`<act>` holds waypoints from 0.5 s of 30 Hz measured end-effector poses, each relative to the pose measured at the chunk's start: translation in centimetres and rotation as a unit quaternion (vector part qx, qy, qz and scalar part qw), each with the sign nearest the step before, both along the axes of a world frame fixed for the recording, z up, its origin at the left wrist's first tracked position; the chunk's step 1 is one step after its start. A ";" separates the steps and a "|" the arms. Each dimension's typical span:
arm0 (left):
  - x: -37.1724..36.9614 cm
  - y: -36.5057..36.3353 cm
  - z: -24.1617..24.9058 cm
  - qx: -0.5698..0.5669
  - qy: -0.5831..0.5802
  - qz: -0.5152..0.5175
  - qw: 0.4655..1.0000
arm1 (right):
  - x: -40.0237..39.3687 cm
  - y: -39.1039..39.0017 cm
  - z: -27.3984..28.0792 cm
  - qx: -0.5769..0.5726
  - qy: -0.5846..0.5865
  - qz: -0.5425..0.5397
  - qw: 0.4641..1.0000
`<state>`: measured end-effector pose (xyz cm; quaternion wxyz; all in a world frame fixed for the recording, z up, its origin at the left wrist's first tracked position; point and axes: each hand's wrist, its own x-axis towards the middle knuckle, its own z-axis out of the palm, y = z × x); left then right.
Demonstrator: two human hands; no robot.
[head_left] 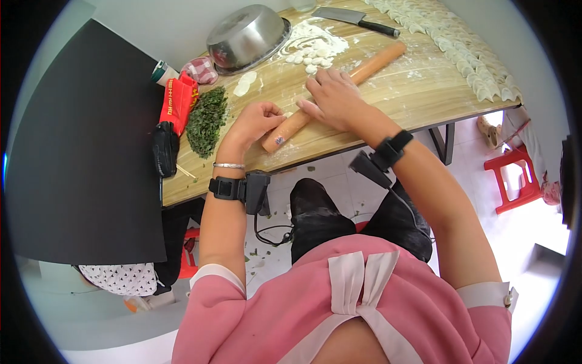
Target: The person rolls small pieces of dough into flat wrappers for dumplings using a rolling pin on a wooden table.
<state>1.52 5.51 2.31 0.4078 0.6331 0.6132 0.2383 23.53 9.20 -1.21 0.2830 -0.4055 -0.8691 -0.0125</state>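
A wooden rolling pin (379, 64) lies diagonally across the wooden table, with a small blue mark near its close end. My right hand (336, 100) presses on the pin's middle, its fingers curled over it. Just left of the pin is my left hand (257, 121), thumb and fingers pinched on the pale edge of a small dough round (288, 114), mostly hidden by the fingers and pin. Beyond my hands, several small dough pieces (315, 57) rest by spread white flour (318, 41). Flat dough wrappers (245, 84) lie farther left.
An upturned metal bowl (245, 39) stands at the back, with a cleaver (345, 17) to its right. Rows of dumplings (464, 51) line the table's right side. Chopped greens (206, 124), a red bag (176, 103) and a black pouch (165, 151) occupy the left. A red stool (515, 179) stands right.
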 end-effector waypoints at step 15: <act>-0.3 -1.9 -0.7 -0.015 -0.188 0.070 0.980 | 5.9 -4.9 -0.3 0.023 -0.022 0.059 0.998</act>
